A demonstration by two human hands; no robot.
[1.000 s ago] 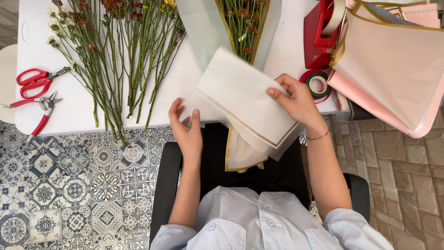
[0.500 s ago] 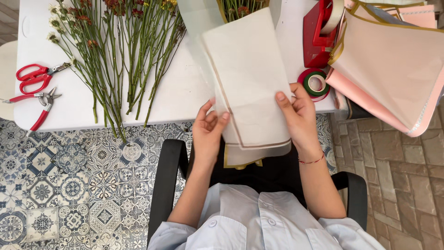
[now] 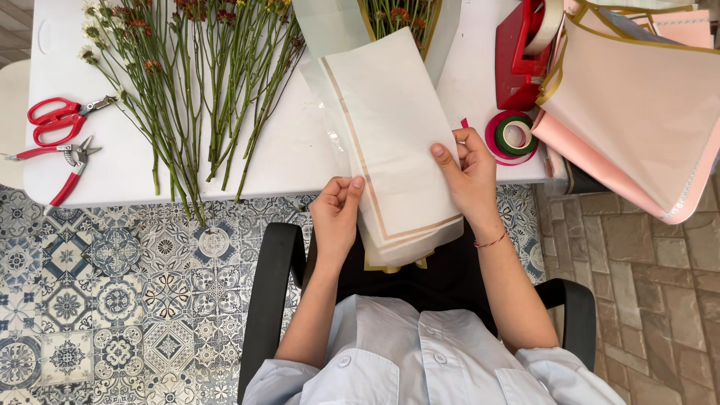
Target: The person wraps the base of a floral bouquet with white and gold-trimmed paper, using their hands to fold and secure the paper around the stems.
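Cut off and covered

The stems (image 3: 187,90) and the tape dispenser (image 3: 521,56) run off the top edge; the paper (image 3: 390,142) covers the desk's (image 3: 285,161) near edge and most fingers (image 3: 442,156).

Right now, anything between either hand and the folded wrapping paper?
Nothing visible. The left hand grips the left edge of the cream wrapping paper and the right hand grips its right edge, both in direct contact. Flower stems and tape rolls lie off to the sides.

Both hands hold a cream wrapping sheet (image 3: 390,142) over the white table (image 3: 127,165). The left hand (image 3: 336,214) pinches its left edge; the right hand (image 3: 471,176) grips its right edge.
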